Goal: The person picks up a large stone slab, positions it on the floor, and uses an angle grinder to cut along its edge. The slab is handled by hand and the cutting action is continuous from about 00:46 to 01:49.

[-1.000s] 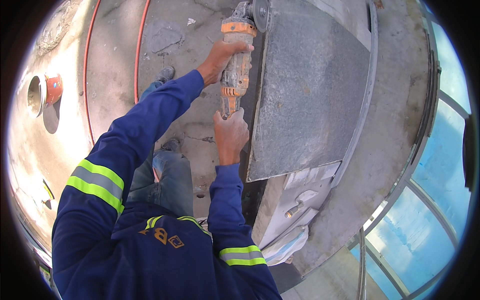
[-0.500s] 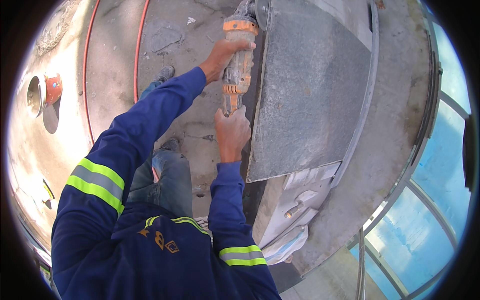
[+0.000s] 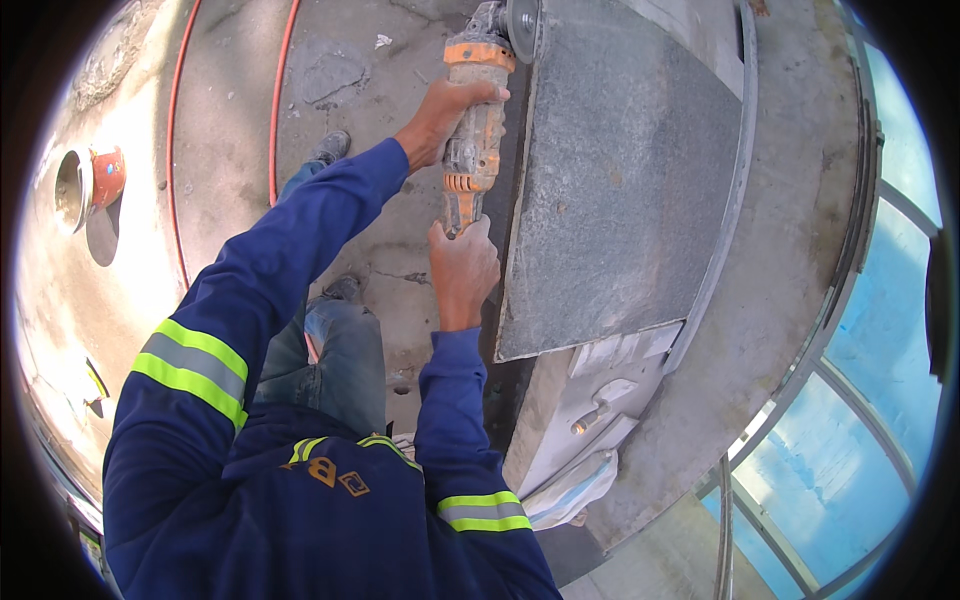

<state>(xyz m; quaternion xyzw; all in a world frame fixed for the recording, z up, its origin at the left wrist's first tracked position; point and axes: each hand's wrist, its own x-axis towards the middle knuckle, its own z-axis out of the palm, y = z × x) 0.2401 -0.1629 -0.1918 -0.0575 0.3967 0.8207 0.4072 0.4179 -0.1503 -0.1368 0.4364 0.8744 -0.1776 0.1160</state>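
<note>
A dusty orange and grey angle grinder (image 3: 472, 150) is held lengthwise between my two hands. My left hand (image 3: 440, 118) wraps round its body just behind the gear head. Lower down, my right hand (image 3: 464, 268) grips the tail end of the handle. The grinder's disc (image 3: 523, 28) stands on edge at the far left edge of a grey stone slab (image 3: 620, 190); whether it touches the stone I cannot tell. The slab lies flat on a pale support (image 3: 545, 400) to the right of my hands.
Two red hoses (image 3: 281, 90) run along the concrete floor at the left. Farther left a red bucket (image 3: 108, 177) lies on its side. A metal rail (image 3: 722, 240) borders the slab's right side. Below it are a small fitting (image 3: 590, 420) and a white sack (image 3: 580, 492). Blue panels (image 3: 880, 290) stand at the far right.
The grinder and both hands have shifted very slightly; my right hand sits a touch nearer to me. Both grips stay the same.
</note>
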